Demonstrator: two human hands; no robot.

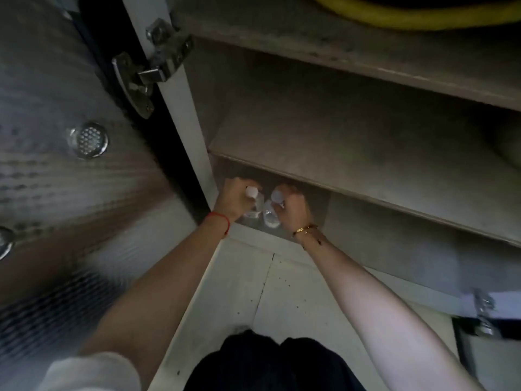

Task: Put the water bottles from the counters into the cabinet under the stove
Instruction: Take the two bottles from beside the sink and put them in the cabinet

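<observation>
Both my arms reach down into the bottom compartment of an open cabinet (282,238). My left hand (232,198) grips the neck of a clear water bottle (255,206) with a white cap. My right hand (293,211) grips the top of a second clear water bottle (270,215) right beside the first. The two bottles stand upright, touching or nearly touching, at the left front corner of the cabinet floor. Their lower parts are dim and partly hidden by my hands.
A middle shelf (352,153) hangs just above my hands. The open cabinet door (70,165) with its metal hinge (146,74) stands to the left. A yellow hose (423,12) lies on the top shelf. Pale tiled floor (253,292) is below.
</observation>
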